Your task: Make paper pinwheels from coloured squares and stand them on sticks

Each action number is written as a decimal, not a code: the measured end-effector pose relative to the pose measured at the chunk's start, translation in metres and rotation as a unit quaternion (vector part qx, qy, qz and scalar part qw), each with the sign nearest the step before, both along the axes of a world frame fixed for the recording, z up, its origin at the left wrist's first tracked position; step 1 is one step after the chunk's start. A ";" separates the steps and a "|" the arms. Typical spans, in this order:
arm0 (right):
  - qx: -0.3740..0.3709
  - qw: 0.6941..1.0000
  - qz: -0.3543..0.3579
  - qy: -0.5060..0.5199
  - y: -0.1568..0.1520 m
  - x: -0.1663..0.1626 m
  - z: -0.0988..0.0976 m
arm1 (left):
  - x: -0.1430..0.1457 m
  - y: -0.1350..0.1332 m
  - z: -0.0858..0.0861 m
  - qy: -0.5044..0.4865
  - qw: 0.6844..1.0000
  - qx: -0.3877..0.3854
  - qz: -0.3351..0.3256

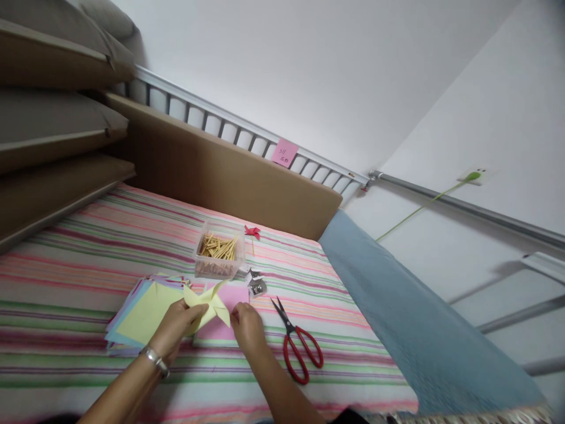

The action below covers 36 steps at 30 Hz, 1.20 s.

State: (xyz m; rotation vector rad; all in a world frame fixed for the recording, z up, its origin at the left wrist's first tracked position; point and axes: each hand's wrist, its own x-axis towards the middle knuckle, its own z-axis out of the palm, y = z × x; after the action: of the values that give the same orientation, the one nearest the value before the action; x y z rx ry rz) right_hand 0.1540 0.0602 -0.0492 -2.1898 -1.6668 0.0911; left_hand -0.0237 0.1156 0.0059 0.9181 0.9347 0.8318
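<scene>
One head-worn camera looks forward and down across the striped bedspread (pixel 88 247), close above the left hand (pixel 176 327) and right hand (pixel 248 328) at lower centre; the frame sits tilted, white wall (pixel 335 70) upper right.

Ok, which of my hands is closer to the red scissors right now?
Right. The right hand sits just left of the red scissors, at the edge of the yellow folded paper; the left hand holds that paper from its far side, farther away.

A striped sheet (pixel 88 247) holds red scissors (pixel 296 344), a clear tub (pixel 219 257) of wooden sticks, a small red pinwheel (pixel 252 232) just behind it, and a paper stack (pixel 132 315). A blue blanket (pixel 397 306) lies along the right.
</scene>
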 end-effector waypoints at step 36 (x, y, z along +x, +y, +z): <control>0.118 0.938 -0.018 0.325 -0.020 -0.028 0.075 | 0.009 0.003 -0.021 -0.059 0.998 -0.017 -0.022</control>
State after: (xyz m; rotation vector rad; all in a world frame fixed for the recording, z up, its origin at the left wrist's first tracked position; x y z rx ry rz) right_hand 0.1263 0.0399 0.0260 -1.7412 -1.1878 0.5159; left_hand -0.0147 0.1187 -0.0151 0.8489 0.8216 0.8219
